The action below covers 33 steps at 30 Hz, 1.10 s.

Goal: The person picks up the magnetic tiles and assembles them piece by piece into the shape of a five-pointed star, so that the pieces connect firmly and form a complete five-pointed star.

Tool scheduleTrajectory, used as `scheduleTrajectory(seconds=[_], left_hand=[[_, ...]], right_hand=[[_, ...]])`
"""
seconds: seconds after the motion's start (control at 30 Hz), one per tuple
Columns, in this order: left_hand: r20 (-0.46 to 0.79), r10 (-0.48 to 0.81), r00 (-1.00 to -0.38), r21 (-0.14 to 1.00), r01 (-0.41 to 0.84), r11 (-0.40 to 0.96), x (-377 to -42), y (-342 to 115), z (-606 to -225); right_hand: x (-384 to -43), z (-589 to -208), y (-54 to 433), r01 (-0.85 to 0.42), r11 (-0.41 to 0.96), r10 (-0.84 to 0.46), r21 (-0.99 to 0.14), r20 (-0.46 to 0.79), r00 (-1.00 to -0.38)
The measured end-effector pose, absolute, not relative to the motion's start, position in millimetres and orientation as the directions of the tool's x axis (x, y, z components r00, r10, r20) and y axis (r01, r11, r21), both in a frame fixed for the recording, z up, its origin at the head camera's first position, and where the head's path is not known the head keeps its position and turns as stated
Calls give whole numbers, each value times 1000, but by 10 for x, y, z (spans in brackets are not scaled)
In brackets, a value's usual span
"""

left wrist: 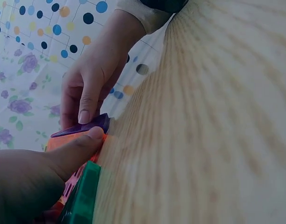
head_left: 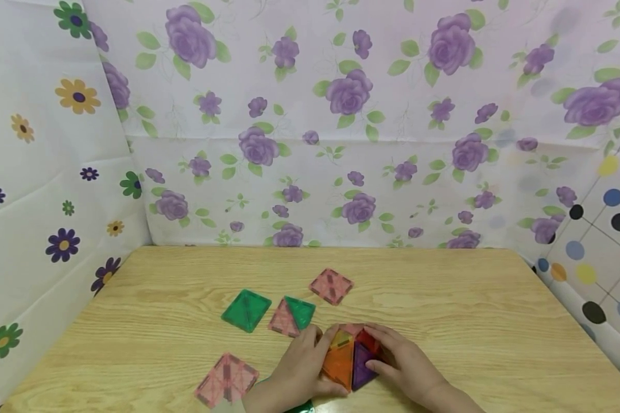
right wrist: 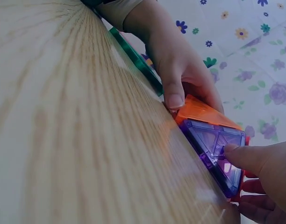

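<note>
A small build of translucent magnetic tiles stands on the table between my two hands. An orange triangle tile (head_left: 339, 366) and a purple triangle tile (right wrist: 210, 144) form its near faces; behind them show a yellow tile (head_left: 340, 337), a red tile (head_left: 368, 341) and some pink. My left hand (head_left: 301, 367) grips the orange side, thumb low on its near edge. On the other side my right hand (head_left: 413, 370) holds the purple and red side, its thumb pressing the purple face. Its other fingers reach behind, partly hidden.
On the wood-grain table (head_left: 465, 298) lie a green square (head_left: 246, 310), a pink square (head_left: 332, 285) and a square of pink (head_left: 283, 318) and green (head_left: 301, 312) triangles. Pink tiles (head_left: 226, 378) lie left of my left wrist, which partly hides a green tile (head_left: 302, 408). Patterned cloths surround the table.
</note>
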State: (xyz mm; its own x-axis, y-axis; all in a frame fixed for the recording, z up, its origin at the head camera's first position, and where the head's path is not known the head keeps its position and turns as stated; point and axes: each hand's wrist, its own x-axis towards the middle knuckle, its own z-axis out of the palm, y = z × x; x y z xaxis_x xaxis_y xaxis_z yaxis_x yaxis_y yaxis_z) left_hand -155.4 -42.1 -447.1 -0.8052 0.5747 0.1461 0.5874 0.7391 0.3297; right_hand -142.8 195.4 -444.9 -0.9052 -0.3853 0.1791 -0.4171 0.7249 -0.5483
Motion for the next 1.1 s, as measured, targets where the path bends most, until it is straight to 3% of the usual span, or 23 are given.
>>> scheduleTrajectory(seconds=[0.13, 0.37, 0.9, 1.1], left_hand=[[170, 575, -800, 305, 598, 741, -1558, -437, -4463], [167, 499, -850, 333, 525, 783, -1563, -396, -4458], [269, 511, -816, 309, 576, 757, -1562, -367, -4548], [259, 512, -819, 297, 572, 765, -1554, -368, -4551]], right_hand=[[-1435, -4447, 1959, -427, 717, -394, -551, 184, -900], [-1455, -4462, 1973, -462, 703, -417, -541, 213, -884], [-1441, -4508, 1964, -462, 734, -421, -498, 201, -885], [-1431, -4545, 1945, -472, 773, -421, -424, 213, -882]])
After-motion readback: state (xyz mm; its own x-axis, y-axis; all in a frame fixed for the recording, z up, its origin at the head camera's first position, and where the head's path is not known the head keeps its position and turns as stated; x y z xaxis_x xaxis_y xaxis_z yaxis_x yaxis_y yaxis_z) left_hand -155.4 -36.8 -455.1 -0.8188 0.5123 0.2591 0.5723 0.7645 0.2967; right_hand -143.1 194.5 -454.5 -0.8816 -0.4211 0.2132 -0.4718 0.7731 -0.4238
